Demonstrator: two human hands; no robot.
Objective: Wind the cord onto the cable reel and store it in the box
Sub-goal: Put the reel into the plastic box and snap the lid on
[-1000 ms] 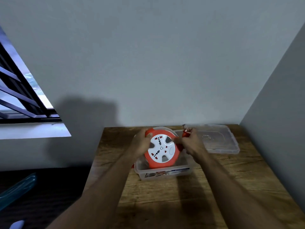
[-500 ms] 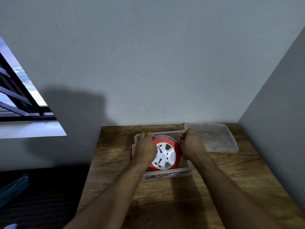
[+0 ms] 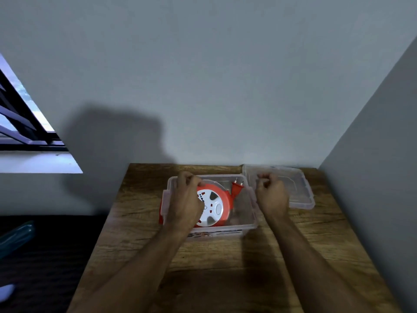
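1. One cable reel [image 3: 214,205], orange rim, white face, lying flat in the box.
2. One plug [image 3: 237,187], orange, two metal pins, just beside the reel inside the box.
3. One box [image 3: 252,208], clear plastic, with one label strip along its near wall.
4. One lid [image 3: 297,188], clear, on the table right of the box.
5. One table [image 3: 225,263], wooden.
6. Two hands: left hand [image 3: 186,199] over the reel, right hand [image 3: 272,194] over the box's right edge.
7. One window [image 3: 20,118], barred, far left.
8. Two walls meeting in one corner.
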